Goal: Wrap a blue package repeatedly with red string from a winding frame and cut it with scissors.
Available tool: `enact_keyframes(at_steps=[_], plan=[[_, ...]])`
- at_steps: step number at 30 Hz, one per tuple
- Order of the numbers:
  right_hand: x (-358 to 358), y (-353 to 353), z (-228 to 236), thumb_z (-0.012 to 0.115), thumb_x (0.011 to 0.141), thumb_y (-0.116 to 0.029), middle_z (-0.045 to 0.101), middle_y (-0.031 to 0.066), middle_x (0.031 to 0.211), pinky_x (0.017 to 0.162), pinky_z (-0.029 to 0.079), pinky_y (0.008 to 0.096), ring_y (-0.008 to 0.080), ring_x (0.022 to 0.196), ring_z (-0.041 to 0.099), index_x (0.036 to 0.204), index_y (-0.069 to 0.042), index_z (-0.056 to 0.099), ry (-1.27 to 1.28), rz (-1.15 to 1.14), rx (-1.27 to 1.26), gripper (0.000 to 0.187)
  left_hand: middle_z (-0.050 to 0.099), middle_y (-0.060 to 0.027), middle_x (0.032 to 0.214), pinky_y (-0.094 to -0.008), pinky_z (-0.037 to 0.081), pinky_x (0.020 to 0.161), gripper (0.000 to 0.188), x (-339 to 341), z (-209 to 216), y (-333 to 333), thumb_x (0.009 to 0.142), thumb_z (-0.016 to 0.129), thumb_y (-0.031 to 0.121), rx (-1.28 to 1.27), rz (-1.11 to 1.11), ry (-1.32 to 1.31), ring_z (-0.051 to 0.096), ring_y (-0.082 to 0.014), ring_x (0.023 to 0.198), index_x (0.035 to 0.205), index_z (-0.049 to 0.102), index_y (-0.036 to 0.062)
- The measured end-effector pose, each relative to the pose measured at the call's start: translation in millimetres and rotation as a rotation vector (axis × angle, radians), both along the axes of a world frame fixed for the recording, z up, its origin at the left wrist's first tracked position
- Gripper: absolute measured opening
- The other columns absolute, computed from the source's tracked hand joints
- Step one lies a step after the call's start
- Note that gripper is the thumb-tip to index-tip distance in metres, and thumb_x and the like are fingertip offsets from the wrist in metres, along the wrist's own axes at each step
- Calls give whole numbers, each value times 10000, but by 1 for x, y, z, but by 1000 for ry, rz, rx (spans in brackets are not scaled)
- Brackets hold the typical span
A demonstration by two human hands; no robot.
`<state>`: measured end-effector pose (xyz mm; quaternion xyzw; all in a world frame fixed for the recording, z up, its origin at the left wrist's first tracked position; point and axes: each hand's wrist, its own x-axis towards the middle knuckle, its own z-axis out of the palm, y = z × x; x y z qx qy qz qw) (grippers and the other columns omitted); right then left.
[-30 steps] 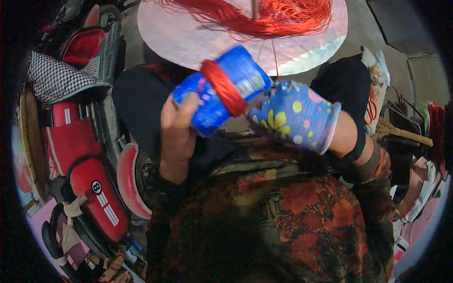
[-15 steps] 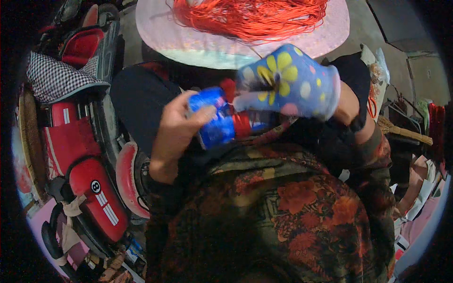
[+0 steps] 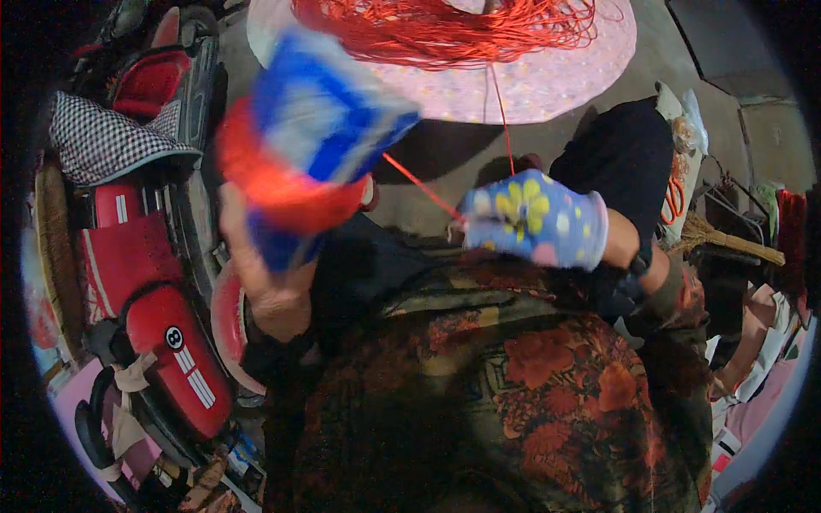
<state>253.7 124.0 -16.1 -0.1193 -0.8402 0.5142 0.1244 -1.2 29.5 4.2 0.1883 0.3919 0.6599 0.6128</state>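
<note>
Smeared by motion, a blue-and-white block or packet (image 3: pixel 321 103) is raised at the left, with red cord (image 3: pixel 286 184) wound around its middle. My bare left hand (image 3: pixel 269 291) is closed around its lower end; most of the fingers are hidden behind it. My right hand (image 3: pixel 537 221), in a blue glove with yellow flowers and dots, is closed on a red strand (image 3: pixel 419 182). That strand runs taut from the block to the glove, then up to the large loose skein of red cord (image 3: pixel 453 38) on a pink round top (image 3: pixel 564 85).
A red-and-black ride-on vehicle (image 3: pixel 180 359) and a checked cloth (image 3: pixel 120 141) stand close on my left. At right are orange-handled scissors (image 3: pixel 673 201), a straw hand broom (image 3: pixel 735 242) and piled papers (image 3: pixel 761 333). My knees (image 3: pixel 620 154) are below the round top.
My left hand swung the block up and left, away from the glove. My gloved hand moved slightly down, and the strand between them is now stretched out. The round top shows a different part of its pattern.
</note>
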Motion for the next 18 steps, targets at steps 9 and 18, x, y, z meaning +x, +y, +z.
enact_keyframes(at_steps=[9,18], plan=[[-22,57,28,696,833,-376,615,26,706,613,472,291,117,652,574,849,-69,660,-59,12,-14,310,632,-28,932,-283,505,769,412,2,-14,-11,759,733,162,-204,-564,388,601,-107,813,1115,586,14],[4,7,-8,565,943,-228,646,58,803,688,515,309,178,729,648,966,-48,614,-87,-56,-340,188,640,-61,951,-278,508,762,341,14,-4,-22,807,686,132,95,-20,-25,608,-117,810,1105,582,2]])
